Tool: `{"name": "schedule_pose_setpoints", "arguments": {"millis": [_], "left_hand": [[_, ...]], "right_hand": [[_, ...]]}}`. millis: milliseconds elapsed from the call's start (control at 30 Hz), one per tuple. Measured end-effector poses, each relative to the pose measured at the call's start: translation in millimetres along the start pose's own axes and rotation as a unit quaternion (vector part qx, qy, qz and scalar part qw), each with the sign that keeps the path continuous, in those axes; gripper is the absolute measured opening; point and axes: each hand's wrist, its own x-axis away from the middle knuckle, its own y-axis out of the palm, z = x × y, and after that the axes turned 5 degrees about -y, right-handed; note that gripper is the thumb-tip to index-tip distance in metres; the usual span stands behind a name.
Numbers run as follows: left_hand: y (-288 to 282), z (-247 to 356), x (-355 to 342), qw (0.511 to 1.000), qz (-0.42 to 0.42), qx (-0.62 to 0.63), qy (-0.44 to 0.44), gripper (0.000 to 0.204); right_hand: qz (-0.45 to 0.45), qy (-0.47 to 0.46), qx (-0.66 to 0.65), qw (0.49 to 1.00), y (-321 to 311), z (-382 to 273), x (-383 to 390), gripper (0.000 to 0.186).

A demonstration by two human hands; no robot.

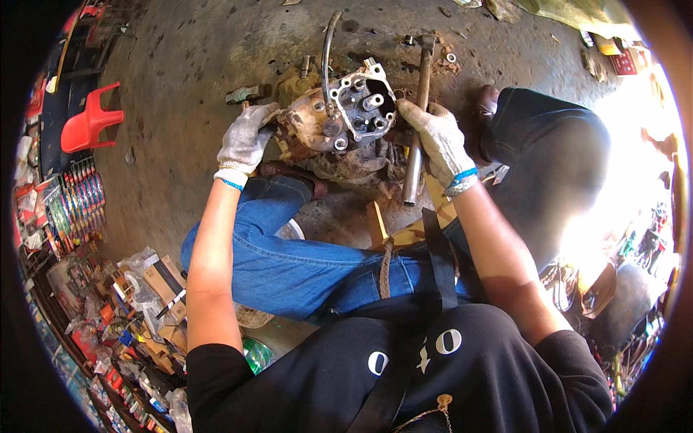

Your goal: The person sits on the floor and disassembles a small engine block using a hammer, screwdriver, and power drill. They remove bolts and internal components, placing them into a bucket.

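A dirty metal housing (307,123), with a bolt-holed grey face (364,105) and a dark hollow inside, rests on crumpled rags (361,162) low in front of me. My left hand (244,141), in a whitish work glove, is closed on the housing's left end, its fingertips partly hidden. My right hand (439,141), gloved too, lies over a long metal bar (413,173) at the housing's right side. Its thumb and fingers straddle the bar, and the thumb tip reaches the housing's edge. A dark hose (329,54) rises from the housing.
Small metal parts, among them a ring-shaped nut (450,58), lie on the stained floor beyond. A red plastic stool (92,119) stands far left. Boxes and clutter (155,285) fill the lower left. My jeans-clad legs (289,245) flank the housing, with yellowish wood (377,224) between them.
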Motion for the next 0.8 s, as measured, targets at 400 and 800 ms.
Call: {"name": "schedule_pose_setpoints", "arguments": {"millis": [400, 800], "left_hand": [[-37, 76, 10, 0.973, 0.016, 0.223, 0.053, 0.089], [-37, 78, 13, 0.961, 0.097, 0.163, -0.201, 0.061]], "right_hand": [[0.031, -0.007, 0.198, 0.98, 21, -21, 25, 0.055], [-0.083, 0.013, 0.16, 0.984, 59, -13, 39, 0.056]]}}
